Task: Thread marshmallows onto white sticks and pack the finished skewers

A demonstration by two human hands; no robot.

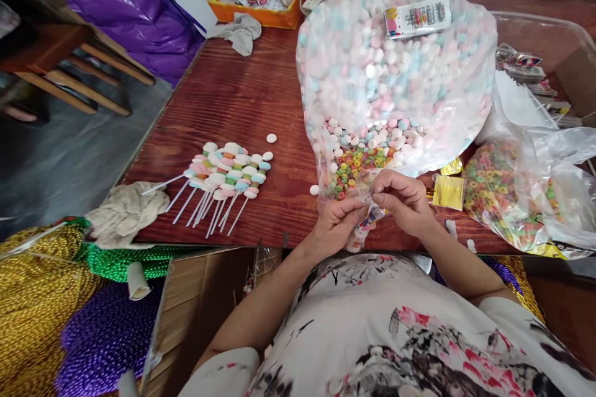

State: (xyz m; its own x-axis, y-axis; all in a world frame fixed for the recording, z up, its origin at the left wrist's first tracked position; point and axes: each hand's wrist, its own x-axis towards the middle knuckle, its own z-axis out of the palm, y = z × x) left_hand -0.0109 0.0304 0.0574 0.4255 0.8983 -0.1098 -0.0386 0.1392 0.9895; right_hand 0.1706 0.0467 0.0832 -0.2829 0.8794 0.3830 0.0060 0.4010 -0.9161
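Near the table's front edge, my left hand and my right hand meet, their fingertips pinched on the top of a small clear printed packet. Its lower end hangs toward my shirt and shows pale candy inside, partly hidden by my left hand. Just beyond my fingers, a big clear bag spreads out pastel candies, with small colourful ring candies at its near end. To the left lies a pile of candy sticks with white stems. Gold twist ties lie right of my right hand.
A bag of ring candies sits at the right, before a clear bin with packets. An orange box stands at the back. Rags lie at the left edge. Bead strands and a cardboard box are below.
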